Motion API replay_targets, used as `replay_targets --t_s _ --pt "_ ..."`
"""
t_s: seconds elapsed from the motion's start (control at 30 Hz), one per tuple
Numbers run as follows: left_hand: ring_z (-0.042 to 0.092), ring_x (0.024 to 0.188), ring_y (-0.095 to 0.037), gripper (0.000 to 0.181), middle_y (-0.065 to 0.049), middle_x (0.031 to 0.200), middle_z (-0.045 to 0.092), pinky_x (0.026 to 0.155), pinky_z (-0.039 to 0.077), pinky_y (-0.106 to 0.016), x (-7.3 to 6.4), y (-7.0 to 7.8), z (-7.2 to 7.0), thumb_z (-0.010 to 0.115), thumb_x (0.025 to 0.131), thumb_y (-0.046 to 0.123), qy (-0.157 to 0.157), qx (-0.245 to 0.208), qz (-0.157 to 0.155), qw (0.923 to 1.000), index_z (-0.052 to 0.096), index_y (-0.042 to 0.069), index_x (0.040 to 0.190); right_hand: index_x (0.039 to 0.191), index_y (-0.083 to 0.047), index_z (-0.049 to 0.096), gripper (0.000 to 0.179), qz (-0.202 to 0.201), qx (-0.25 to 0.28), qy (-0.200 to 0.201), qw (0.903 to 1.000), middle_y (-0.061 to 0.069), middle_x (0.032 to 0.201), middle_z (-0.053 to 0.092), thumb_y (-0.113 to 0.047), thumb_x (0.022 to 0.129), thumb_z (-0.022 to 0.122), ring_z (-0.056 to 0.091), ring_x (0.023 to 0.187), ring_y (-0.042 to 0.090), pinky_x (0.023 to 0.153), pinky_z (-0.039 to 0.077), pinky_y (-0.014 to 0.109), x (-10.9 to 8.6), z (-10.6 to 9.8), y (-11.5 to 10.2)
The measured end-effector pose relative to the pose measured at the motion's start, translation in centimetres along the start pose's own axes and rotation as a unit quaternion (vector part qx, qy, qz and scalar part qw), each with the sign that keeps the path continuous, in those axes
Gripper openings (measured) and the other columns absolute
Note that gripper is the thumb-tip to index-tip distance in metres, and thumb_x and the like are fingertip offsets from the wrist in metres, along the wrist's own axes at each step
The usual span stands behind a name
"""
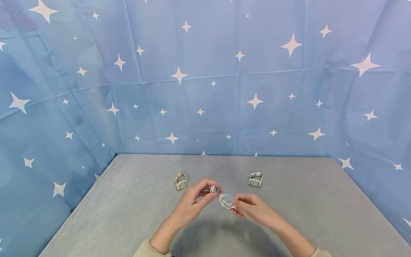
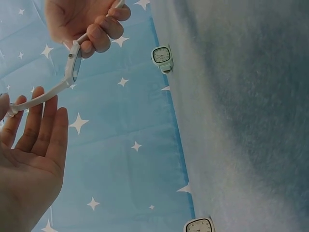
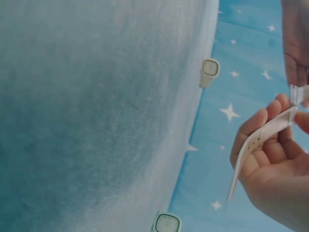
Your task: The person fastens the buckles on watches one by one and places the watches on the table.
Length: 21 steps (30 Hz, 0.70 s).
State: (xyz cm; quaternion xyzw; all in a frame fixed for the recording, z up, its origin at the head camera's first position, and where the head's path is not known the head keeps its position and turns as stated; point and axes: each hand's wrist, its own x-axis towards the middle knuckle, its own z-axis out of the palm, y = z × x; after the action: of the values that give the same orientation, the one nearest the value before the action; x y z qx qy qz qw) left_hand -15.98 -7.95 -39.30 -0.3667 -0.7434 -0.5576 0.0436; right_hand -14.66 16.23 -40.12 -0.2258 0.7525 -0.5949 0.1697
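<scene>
A white wristwatch (image 1: pixel 227 201) is held up between both hands, above the near middle of the grey table. My left hand (image 1: pixel 192 202) pinches the buckle end of its strap between thumb and fingertips; in the left wrist view, the other fingers of that hand (image 2: pixel 36 145) are fairly straight. On the other side, my right hand (image 1: pixel 253 208) grips the second strap half close to the watch case, thumb on top. The right wrist view has this strap (image 3: pixel 263 133), with its row of holes, lying across the curled fingers and its free tip hanging down.
A beige wristwatch (image 1: pixel 181 182) stands on the grey table (image 1: pixel 128 200) beyond my left hand. Behind my right hand is a mint-green wristwatch (image 1: pixel 255 180). Blue cloth with white stars (image 1: pixel 212 46) hangs along the back and both sides of the table.
</scene>
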Motion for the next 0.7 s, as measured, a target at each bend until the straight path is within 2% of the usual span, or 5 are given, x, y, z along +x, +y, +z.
replay_targets --t_s 0.13,0.23,0.37,0.7 --pt "0.068 0.102 -0.014 0.018 -0.009 0.111 0.071 0.092 0.056 -0.031 -0.08 -0.03 0.09 0.055 0.102 0.011 0.011 0.0 0.021 0.9997 0.063 0.008 0.118 0.098 0.017 0.057 0.028 -0.009 -0.005 0.015 0.9998 0.003 0.081 0.062 -0.01 0.101 0.049 0.058 0.071 0.005 0.066 0.052 0.021 0.01 -0.02 0.03" --pt "0.068 0.102 -0.018 0.018 -0.009 0.111 0.071 0.093 0.056 -0.03 -0.16 -0.03 0.06 0.056 0.101 0.01 0.017 -0.005 0.025 0.9995 0.064 0.01 0.117 0.098 0.018 0.056 0.029 -0.013 -0.01 0.019 0.9997 0.003 0.08 0.061 -0.01 0.101 0.05 0.057 0.071 0.004 0.066 0.052 0.021 0.05 -0.1 0.1" --pt "0.067 0.102 -0.023 0.018 -0.01 0.112 0.071 0.09 0.057 -0.029 -0.28 -0.08 -0.06 0.055 0.101 0.009 0.012 -0.016 0.023 0.9995 0.063 0.011 0.117 0.097 0.017 0.056 0.029 -0.009 -0.019 0.022 0.9995 0.002 0.08 0.06 -0.011 0.101 0.05 0.056 0.071 0.003 0.066 0.051 0.021 0.04 -0.19 0.11" --pt "0.068 0.103 -0.023 0.017 -0.012 0.114 0.072 0.09 0.057 -0.029 -0.44 0.06 -0.18 0.058 0.099 0.005 -0.003 -0.034 0.017 0.9993 0.065 0.009 0.114 0.094 0.01 0.061 0.026 -0.006 -0.051 0.052 0.9973 0.003 0.077 0.06 -0.014 0.101 0.054 0.055 0.069 0.003 0.065 0.05 0.024 -0.09 -0.15 -0.03"
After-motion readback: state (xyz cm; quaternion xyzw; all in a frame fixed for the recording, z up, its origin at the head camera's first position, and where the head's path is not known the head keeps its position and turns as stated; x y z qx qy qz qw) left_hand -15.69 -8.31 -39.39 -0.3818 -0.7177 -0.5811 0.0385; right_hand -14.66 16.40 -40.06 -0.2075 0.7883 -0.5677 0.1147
